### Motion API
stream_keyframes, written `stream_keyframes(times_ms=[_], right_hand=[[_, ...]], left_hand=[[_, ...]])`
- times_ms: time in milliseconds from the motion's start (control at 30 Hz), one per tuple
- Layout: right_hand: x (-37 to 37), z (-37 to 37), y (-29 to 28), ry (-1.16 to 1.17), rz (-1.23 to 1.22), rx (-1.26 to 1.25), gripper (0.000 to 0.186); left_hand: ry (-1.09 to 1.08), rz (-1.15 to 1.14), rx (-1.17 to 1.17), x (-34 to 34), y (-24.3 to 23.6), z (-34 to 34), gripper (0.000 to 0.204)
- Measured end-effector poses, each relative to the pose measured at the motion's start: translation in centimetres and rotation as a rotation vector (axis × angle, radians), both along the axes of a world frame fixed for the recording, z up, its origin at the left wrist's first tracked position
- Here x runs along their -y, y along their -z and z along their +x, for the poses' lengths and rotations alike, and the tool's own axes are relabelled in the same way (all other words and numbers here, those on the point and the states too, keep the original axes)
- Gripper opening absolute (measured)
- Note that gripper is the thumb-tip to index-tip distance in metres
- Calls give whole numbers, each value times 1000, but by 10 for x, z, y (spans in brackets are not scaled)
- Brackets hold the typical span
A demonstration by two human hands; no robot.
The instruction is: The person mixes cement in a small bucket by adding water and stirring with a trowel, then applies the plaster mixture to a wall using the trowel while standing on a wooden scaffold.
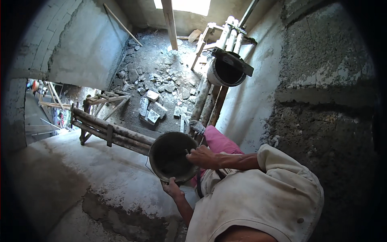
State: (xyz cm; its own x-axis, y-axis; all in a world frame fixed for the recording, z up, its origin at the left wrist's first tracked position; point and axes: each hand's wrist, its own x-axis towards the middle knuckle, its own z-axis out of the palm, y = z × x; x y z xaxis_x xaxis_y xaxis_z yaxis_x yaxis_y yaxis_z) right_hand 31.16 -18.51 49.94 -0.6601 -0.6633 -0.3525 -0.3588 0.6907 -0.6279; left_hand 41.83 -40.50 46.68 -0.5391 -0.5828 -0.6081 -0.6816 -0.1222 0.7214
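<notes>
A dark round bucket (154,166) is tilted so its mouth faces me, its inside in deep shadow. My left hand (173,188) grips the bucket's near lower rim. At the right side of the mouth, my right hand (202,157) is closed, its fingers curled just inside the rim. A small bit of something shows at those fingertips, too dim to name. Farther off, a second bucket (215,76) stands on the log scaffold with a dark wooden board (238,63) lying across its top.
Log poles (201,101) run away from me along the right wall, and more poles (125,135) extend left on a wooden trestle. Below lies a floor with rubble (165,82) and several blocks (153,116). An upright plank (170,28) stands beyond. Rough wall (318,133) is at right.
</notes>
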Motion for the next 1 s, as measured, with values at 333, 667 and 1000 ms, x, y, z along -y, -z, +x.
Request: stream_keyframes(times_ms=[333, 667, 1000], right_hand=[[-87, 42, 2, 657, -425, 352, 47], [-169, 128, 43, 1269, -408, 387, 68], [-212, 95, 119, 1474, -504, 329, 68]], left_hand=[[268, 137, 31, -15, 12, -56, 50], [641, 119, 64, -72, 75, -110, 60], [1039, 68, 45, -210, 167, -197, 58]])
